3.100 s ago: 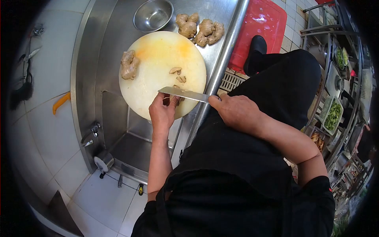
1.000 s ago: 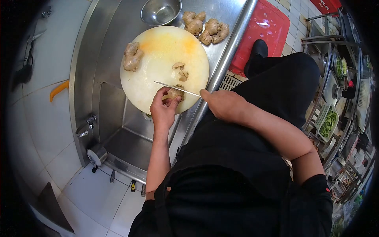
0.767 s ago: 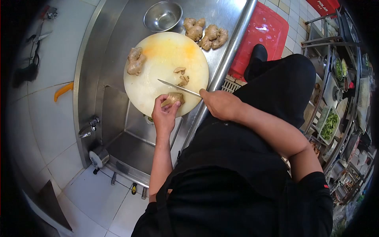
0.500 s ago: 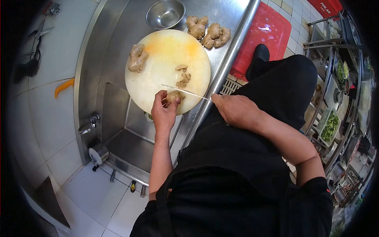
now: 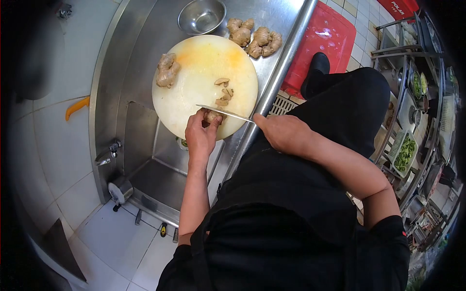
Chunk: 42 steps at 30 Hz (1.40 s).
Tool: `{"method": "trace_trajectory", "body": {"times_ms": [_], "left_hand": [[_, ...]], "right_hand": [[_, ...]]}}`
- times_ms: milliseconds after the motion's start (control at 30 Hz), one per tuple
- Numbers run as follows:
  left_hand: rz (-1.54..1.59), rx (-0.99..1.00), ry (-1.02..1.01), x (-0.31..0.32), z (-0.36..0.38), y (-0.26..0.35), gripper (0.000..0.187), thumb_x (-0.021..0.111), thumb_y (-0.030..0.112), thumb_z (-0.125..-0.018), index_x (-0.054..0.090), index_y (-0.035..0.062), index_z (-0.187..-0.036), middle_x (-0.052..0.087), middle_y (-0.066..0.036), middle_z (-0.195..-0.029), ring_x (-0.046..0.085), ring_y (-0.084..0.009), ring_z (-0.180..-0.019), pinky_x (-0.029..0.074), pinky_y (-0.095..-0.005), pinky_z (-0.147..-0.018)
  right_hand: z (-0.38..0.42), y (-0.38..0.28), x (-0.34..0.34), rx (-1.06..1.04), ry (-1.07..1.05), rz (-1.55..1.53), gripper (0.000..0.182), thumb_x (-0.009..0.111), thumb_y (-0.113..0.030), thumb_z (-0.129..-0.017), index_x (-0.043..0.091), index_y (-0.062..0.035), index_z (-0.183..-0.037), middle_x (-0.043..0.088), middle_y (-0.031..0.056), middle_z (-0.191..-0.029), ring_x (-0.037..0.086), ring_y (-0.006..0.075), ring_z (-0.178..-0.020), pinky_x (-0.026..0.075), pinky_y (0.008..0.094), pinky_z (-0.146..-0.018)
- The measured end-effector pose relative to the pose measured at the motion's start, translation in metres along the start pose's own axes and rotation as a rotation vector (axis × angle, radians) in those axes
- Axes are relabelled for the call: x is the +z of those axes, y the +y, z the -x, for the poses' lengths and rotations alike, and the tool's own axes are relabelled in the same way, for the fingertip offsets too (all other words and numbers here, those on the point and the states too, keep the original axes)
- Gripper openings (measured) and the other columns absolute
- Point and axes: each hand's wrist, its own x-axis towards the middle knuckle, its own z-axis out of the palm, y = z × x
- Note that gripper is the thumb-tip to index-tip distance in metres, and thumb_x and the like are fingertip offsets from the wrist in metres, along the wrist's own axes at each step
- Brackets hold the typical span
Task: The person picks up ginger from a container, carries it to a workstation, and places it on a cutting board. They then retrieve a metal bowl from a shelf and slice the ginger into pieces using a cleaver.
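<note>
Cutting well depends, in my judgement, first on a steady left hand (image 5: 200,134): its fingertips should be bent back, because the knife (image 5: 225,113) passes just beside them. The ginger (image 5: 211,116) should sit firm over the near part of the board (image 5: 189,92); whether it rests there or is lifted a little is not clear to me. The knife should go lightly, with short and controlled strokes, without disturbing the slices (image 5: 224,94) that lie just beyond it.

About the fingers: on the left, thumb and fingers are bent into a pinch, parted only by the ginger, which they grip between them. On the right, the fingers of the right hand (image 5: 284,132) are closed around the back end of the knife, which they mostly hide.
</note>
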Motion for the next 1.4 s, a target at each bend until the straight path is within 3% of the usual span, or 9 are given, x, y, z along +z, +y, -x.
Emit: {"method": "trace_trajectory", "body": {"times_ms": [233, 400, 500, 567, 800, 1000, 1200, 1300, 1400], "left_hand": [[0.293, -0.032, 0.020, 0.011, 0.003, -0.026, 0.042, 0.083, 0.026, -0.087, 0.068, 0.0032, -0.119, 0.068, -0.016, -0.105, 0.071, -0.0275, -0.088, 0.057, -0.0391, -0.079], [0.082, -0.064, 0.093, 0.006, 0.007, -0.019, 0.041, 0.083, 0.029, -0.088, 0.067, 0.0015, -0.114, 0.070, -0.016, -0.102, 0.071, -0.0270, -0.088, 0.056, -0.0382, -0.078], [0.072, -0.104, 0.091, 0.007, 0.006, -0.015, 0.040, 0.083, 0.029, -0.088, 0.067, 0.0010, -0.112, 0.072, -0.015, -0.099, 0.071, -0.0262, -0.087, 0.056, -0.0376, -0.078], [0.055, -0.090, 0.102, 0.007, 0.005, -0.013, 0.039, 0.083, 0.029, -0.088, 0.068, 0.0010, -0.111, 0.073, -0.015, -0.098, 0.070, -0.0254, -0.086, 0.056, -0.0374, -0.077], [0.049, -0.128, 0.103, 0.001, 0.003, -0.004, 0.034, 0.084, 0.023, -0.087, 0.069, 0.0006, -0.106, 0.073, -0.013, -0.091, 0.070, -0.0238, -0.080, 0.055, -0.0368, -0.075], [0.053, -0.155, 0.111, 0.001, 0.001, -0.007, 0.032, 0.084, 0.023, -0.086, 0.069, -0.0006, -0.102, 0.073, -0.013, -0.087, 0.070, -0.0232, -0.079, 0.054, -0.0368, -0.074], [0.130, -0.184, 0.097, 0.003, 0.002, -0.009, 0.036, 0.087, 0.025, -0.083, 0.069, -0.0005, -0.101, 0.074, -0.012, -0.086, 0.069, -0.0206, -0.078, 0.054, -0.0351, -0.074], [0.211, -0.166, 0.096, 0.009, 0.004, -0.022, 0.036, 0.088, 0.024, -0.083, 0.068, -0.0001, -0.101, 0.073, -0.010, -0.087, 0.068, -0.0177, -0.080, 0.054, -0.0336, -0.074], [0.339, -0.135, 0.086, 0.016, 0.006, -0.035, 0.033, 0.087, 0.020, -0.084, 0.067, 0.0008, -0.103, 0.073, -0.008, -0.089, 0.069, -0.0164, -0.085, 0.056, -0.0322, -0.078]], "right_hand": [[-0.035, 0.003, 0.018, 0.016, -0.023, -0.064, 0.030, 0.050, -0.006, -0.093, 0.050, 0.0003, -0.123, 0.069, 0.0244, -0.090, 0.070, 0.0429, -0.088, 0.054, 0.0551, -0.076], [-0.012, 0.008, 0.017, -0.024, 0.086, -0.075, 0.019, 0.049, -0.013, -0.099, 0.049, 0.0004, -0.113, 0.067, 0.0241, -0.084, 0.068, 0.0460, -0.083, 0.052, 0.0573, -0.072], [0.008, 0.003, 0.003, -0.037, 0.073, -0.041, 0.018, 0.050, -0.013, -0.099, 0.050, -0.0014, -0.112, 0.068, 0.0223, -0.086, 0.069, 0.0445, -0.083, 0.053, 0.0564, -0.072], [0.014, -0.001, -0.005, -0.033, 0.034, 0.077, 0.026, 0.055, -0.010, -0.093, 0.050, -0.0040, -0.118, 0.067, 0.0176, -0.087, 0.071, 0.0386, -0.082, 0.057, 0.0509, -0.071], [0.014, -0.004, -0.004, -0.074, 0.075, 0.096, 0.024, 0.054, -0.009, -0.094, 0.050, -0.0057, -0.117, 0.065, 0.0158, -0.087, 0.072, 0.0368, -0.081, 0.058, 0.0484, -0.069], [0.007, -0.010, -0.004, -0.040, 0.059, 0.130, 0.021, 0.049, -0.010, -0.097, 0.050, -0.0065, -0.118, 0.067, 0.0197, -0.094, 0.072, 0.0394, -0.081, 0.058, 0.0502, -0.069], [-0.018, -0.008, 0.005, -0.041, 0.023, 0.064, 0.024, 0.051, -0.008, -0.094, 0.050, -0.0059, -0.118, 0.070, 0.0196, -0.088, 0.072, 0.0383, -0.083, 0.057, 0.0503, -0.071], [-0.037, -0.003, 0.016, -0.067, 0.015, -0.004, 0.023, 0.050, -0.009, -0.097, 0.048, -0.0015, -0.118, 0.068, 0.0221, -0.081, 0.070, 0.0432, -0.079, 0.054, 0.0546, -0.070], [-0.047, -0.001, 0.019, -0.019, -0.027, -0.078, 0.026, 0.051, -0.009, -0.094, 0.052, -0.0030, -0.120, 0.071, 0.0237, -0.091, 0.071, 0.0425, -0.089, 0.055, 0.0541, -0.075]]}}
